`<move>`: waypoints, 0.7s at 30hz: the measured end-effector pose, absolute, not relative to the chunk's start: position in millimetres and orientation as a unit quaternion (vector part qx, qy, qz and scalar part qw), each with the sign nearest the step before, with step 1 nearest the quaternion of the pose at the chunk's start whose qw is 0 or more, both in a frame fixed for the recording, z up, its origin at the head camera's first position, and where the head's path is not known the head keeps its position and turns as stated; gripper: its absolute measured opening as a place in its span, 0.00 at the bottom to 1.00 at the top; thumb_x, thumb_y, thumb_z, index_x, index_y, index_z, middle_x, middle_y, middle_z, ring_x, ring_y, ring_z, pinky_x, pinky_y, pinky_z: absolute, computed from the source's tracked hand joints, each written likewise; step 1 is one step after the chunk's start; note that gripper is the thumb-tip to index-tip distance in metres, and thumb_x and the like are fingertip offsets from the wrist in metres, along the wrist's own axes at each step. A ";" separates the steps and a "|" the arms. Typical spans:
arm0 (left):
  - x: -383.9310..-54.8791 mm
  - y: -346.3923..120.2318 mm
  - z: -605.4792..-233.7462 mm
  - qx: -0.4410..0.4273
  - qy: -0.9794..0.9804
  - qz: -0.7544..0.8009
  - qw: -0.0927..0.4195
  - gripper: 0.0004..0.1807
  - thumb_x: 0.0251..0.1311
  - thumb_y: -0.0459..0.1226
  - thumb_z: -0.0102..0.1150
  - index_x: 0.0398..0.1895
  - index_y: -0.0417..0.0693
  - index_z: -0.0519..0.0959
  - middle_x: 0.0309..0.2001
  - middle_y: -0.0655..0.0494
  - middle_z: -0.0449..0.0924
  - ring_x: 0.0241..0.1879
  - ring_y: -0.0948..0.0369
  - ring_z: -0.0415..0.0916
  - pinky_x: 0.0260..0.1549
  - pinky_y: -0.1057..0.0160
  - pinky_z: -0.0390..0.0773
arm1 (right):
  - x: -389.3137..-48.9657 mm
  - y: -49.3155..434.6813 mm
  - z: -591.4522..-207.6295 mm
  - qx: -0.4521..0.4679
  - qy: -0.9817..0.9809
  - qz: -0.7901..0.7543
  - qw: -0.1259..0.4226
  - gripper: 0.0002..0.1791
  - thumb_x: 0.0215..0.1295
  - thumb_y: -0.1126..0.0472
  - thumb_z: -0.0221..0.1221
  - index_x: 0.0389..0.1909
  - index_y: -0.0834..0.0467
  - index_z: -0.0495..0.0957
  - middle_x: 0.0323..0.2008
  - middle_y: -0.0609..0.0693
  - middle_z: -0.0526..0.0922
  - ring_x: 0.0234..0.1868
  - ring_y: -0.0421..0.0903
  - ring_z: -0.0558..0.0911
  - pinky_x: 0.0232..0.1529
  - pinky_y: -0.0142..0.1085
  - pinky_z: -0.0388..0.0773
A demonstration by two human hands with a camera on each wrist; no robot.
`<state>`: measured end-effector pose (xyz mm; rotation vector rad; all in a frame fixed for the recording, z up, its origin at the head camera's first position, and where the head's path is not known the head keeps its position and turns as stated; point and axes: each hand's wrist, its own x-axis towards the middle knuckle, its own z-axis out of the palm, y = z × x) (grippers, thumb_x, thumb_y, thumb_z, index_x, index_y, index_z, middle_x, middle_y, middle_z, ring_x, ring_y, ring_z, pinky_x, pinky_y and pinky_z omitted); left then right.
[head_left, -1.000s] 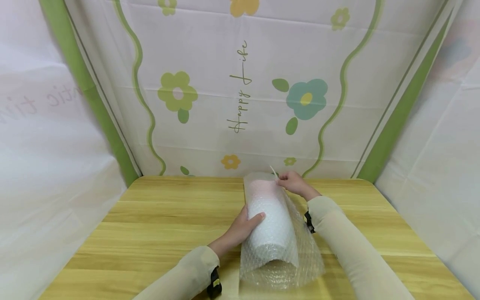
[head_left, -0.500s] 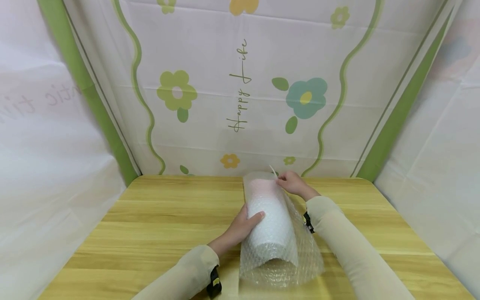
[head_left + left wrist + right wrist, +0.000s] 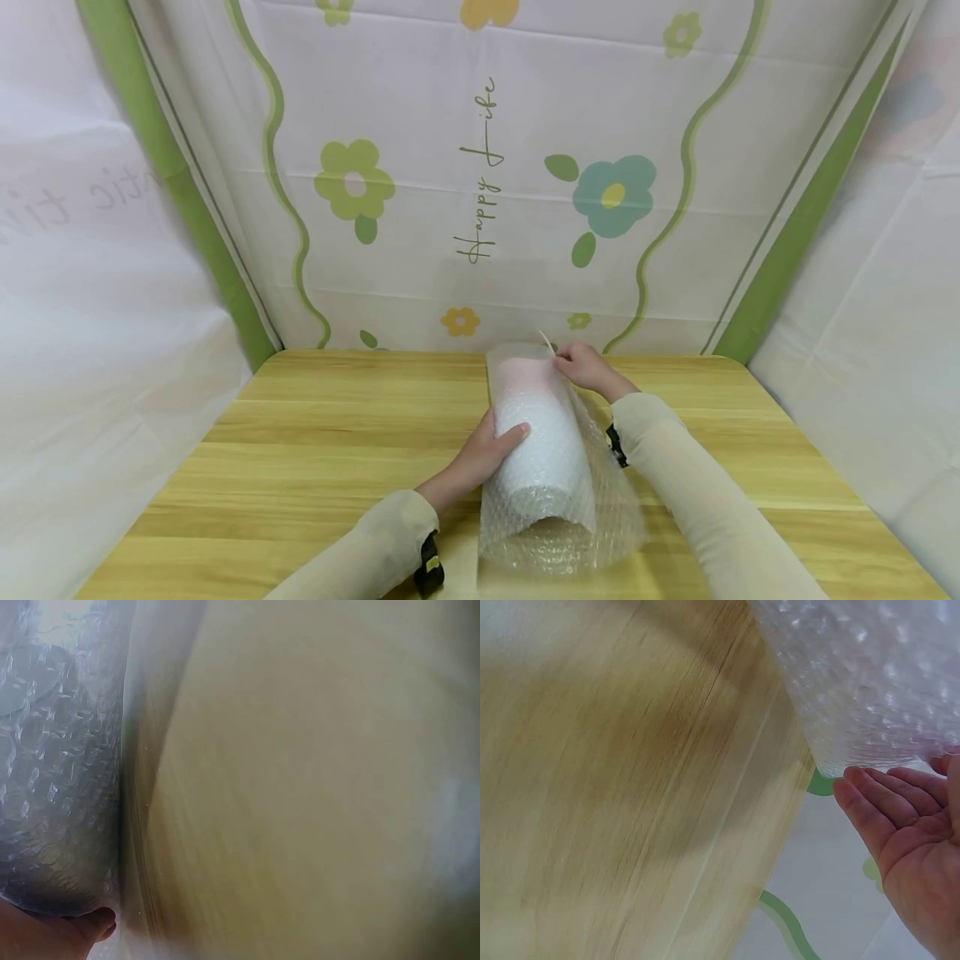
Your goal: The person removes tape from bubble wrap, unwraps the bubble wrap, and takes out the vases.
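A rounded white bundle with a pinkish far end, wrapped in bubble wrap, lies lengthwise on the wooden table. My left hand grips it from the left side, thumb on top; the left wrist view shows fingertips at the wrap's edge. At the far end, my right hand pinches the wrap's right edge, where a thin white strip sticks up. In the right wrist view, the bubble wrap hangs at the fingertips, the other fingers stretched under its edge. The wrapped thing itself is mostly hidden.
Loose bubble wrap spreads to the right and front of the bundle. The wooden table ends at a white curtain with printed flowers. More white cloth hangs at both sides.
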<state>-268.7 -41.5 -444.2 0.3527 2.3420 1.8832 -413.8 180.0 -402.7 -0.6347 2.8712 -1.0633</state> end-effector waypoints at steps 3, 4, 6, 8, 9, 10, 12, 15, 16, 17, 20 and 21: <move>-268.4 -41.6 -444.4 0.116 0.773 0.622 0.056 0.42 0.65 0.57 0.53 0.75 0.47 0.53 0.64 0.42 0.66 0.60 0.47 0.67 0.54 0.43 0.70 | -413.6 179.4 -402.5 -0.203 0.919 -0.339 0.007 0.21 0.74 0.63 0.48 0.16 0.56 0.65 0.12 0.45 0.58 0.15 0.42 0.57 0.20 0.35 0.59; -268.2 -41.6 -444.4 0.116 0.773 0.622 0.056 0.42 0.65 0.57 0.53 0.75 0.47 0.53 0.64 0.43 0.66 0.59 0.47 0.67 0.54 0.43 0.70 | -413.5 179.0 -402.7 -0.201 0.919 -0.340 0.008 0.22 0.74 0.63 0.48 0.15 0.55 0.63 0.12 0.45 0.58 0.15 0.42 0.57 0.20 0.35 0.59; -268.4 -41.6 -444.8 0.115 0.772 0.622 0.056 0.42 0.65 0.57 0.54 0.75 0.48 0.53 0.64 0.43 0.67 0.59 0.48 0.67 0.53 0.43 0.70 | -413.2 178.8 -402.7 -0.201 0.918 -0.341 0.008 0.23 0.74 0.63 0.47 0.15 0.54 0.61 0.12 0.46 0.57 0.15 0.42 0.57 0.20 0.35 0.59; -268.2 -41.7 -444.8 0.115 0.772 0.622 0.057 0.42 0.65 0.57 0.54 0.75 0.48 0.53 0.64 0.43 0.67 0.59 0.48 0.67 0.53 0.43 0.70 | -413.1 178.4 -403.0 -0.199 0.918 -0.342 0.008 0.23 0.74 0.63 0.47 0.15 0.54 0.60 0.12 0.46 0.57 0.15 0.42 0.57 0.20 0.35 0.59; -268.0 -41.7 -444.9 0.116 0.772 0.622 0.057 0.42 0.65 0.57 0.53 0.75 0.48 0.53 0.64 0.43 0.67 0.59 0.48 0.67 0.53 0.43 0.70 | -413.0 178.2 -403.0 -0.198 0.918 -0.343 0.008 0.23 0.74 0.63 0.47 0.15 0.54 0.60 0.12 0.46 0.57 0.15 0.42 0.57 0.20 0.35 0.59; -267.9 -41.7 -444.8 0.116 0.773 0.622 0.057 0.42 0.65 0.57 0.53 0.75 0.48 0.53 0.64 0.43 0.67 0.59 0.48 0.67 0.53 0.43 0.71 | -412.9 177.9 -402.9 -0.197 0.919 -0.342 0.007 0.23 0.74 0.63 0.47 0.15 0.55 0.60 0.12 0.46 0.57 0.15 0.42 0.57 0.20 0.35 0.59; -267.5 -41.7 -444.3 0.116 0.773 0.621 0.056 0.42 0.65 0.57 0.53 0.75 0.48 0.53 0.64 0.43 0.67 0.59 0.47 0.67 0.53 0.43 0.71 | -412.9 177.3 -402.9 -0.195 0.920 -0.340 0.007 0.23 0.74 0.63 0.47 0.15 0.55 0.60 0.12 0.46 0.57 0.15 0.42 0.57 0.20 0.35 0.59; -266.9 -41.7 -443.6 0.117 0.774 0.620 0.055 0.42 0.65 0.56 0.53 0.75 0.47 0.52 0.64 0.42 0.66 0.59 0.47 0.67 0.53 0.42 0.70 | -413.6 176.8 -403.0 -0.194 0.921 -0.337 0.002 0.23 0.74 0.63 0.46 0.14 0.55 0.59 0.12 0.46 0.56 0.15 0.42 0.56 0.20 0.35 0.59; -266.8 -41.6 -443.3 0.115 0.775 0.619 0.056 0.42 0.65 0.57 0.53 0.75 0.48 0.52 0.64 0.42 0.66 0.60 0.46 0.67 0.53 0.42 0.70 | -414.0 176.7 -403.1 -0.195 0.922 -0.336 0.001 0.23 0.73 0.64 0.46 0.14 0.55 0.59 0.12 0.46 0.56 0.15 0.42 0.56 0.20 0.35 0.59; -266.8 -41.6 -443.1 0.114 0.776 0.618 0.056 0.42 0.65 0.57 0.53 0.75 0.48 0.52 0.64 0.42 0.66 0.60 0.46 0.67 0.53 0.42 0.70 | -414.2 176.7 -403.4 -0.195 0.922 -0.335 0.000 0.23 0.73 0.64 0.46 0.14 0.54 0.59 0.12 0.46 0.56 0.15 0.42 0.56 0.20 0.35 0.59; -267.0 -41.7 -443.3 0.114 0.778 0.615 0.055 0.43 0.65 0.57 0.53 0.76 0.48 0.51 0.65 0.41 0.65 0.60 0.46 0.66 0.53 0.41 0.70 | -415.7 176.6 -403.8 -0.195 0.922 -0.335 -0.004 0.23 0.72 0.65 0.46 0.13 0.54 0.59 0.12 0.46 0.56 0.15 0.42 0.56 0.20 0.35 0.58; -267.1 -41.8 -443.2 0.114 0.778 0.616 0.055 0.43 0.65 0.56 0.53 0.76 0.47 0.51 0.65 0.41 0.65 0.60 0.46 0.66 0.53 0.41 0.70 | -416.0 176.7 -404.0 -0.195 0.922 -0.333 -0.004 0.23 0.72 0.65 0.46 0.13 0.54 0.58 0.12 0.46 0.56 0.14 0.42 0.56 0.20 0.35 0.58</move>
